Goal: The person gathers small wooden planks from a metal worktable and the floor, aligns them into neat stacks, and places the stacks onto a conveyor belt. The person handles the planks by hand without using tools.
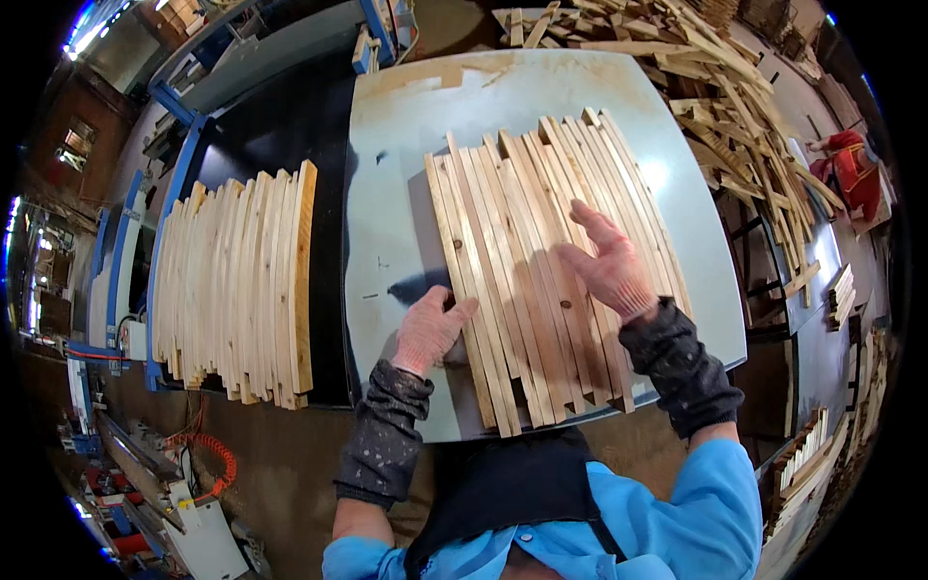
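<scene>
Plainly, we have a batch of pale wooden strips (503, 251) laid side by side on the light tabletop (406, 126), and the step in hand looks to us like gathering or straightening them. Our left hand (428, 329), gloved, meets the batch at its left edge, low down; whether it pinches the outermost strip or only rests against it, we cannot tell. Our right hand (611, 266), also gloved, is spread over the right part of the batch, thumb apart from the fingers, with no strip between them; contact with the wood below is unclear. The strip ends stand staggered, so in our judgement the next move calls for steady inward pressure from both sides and care not to tip the strips. A second batch (232, 280) lies on the dark surface (329, 193) to our left.
</scene>
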{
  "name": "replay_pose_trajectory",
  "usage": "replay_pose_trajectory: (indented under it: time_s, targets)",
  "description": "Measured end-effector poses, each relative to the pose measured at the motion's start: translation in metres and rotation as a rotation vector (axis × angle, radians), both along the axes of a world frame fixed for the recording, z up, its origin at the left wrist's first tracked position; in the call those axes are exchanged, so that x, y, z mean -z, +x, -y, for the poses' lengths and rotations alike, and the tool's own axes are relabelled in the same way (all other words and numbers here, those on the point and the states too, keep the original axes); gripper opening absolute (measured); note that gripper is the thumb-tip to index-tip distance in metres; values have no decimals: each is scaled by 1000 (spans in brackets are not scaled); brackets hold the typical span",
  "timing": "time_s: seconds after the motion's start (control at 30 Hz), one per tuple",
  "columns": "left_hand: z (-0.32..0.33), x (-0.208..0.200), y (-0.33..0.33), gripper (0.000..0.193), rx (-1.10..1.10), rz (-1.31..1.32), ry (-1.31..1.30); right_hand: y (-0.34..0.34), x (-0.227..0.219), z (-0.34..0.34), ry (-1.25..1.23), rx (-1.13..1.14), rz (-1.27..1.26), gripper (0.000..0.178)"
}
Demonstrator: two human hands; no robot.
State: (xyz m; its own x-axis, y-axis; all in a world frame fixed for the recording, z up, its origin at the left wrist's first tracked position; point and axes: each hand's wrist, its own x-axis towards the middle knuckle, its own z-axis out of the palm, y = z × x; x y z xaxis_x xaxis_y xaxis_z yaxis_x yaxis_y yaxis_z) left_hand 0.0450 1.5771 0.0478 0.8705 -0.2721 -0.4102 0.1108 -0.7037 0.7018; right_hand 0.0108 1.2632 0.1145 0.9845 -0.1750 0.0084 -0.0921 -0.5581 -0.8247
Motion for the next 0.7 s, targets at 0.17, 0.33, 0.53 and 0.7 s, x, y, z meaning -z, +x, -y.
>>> replay_pose_trajectory:
  time_s: [0.17,0.33,0.53,0.7]
  targets:
    - [-7,11,9,54,-176,-264,-410,-103,-25,5,470,-66,-260,71]
    - [-14,18,17,45,-146,-365,-488,-203,-33,-24,643,-218,-528,74]
    - [-15,33,16,66,61,-27,-324,-270,8,-106,596,298,-419,76]
    - [-19,47,16,75,204,115,-127,-270,56,-173,543,564,-117,89]
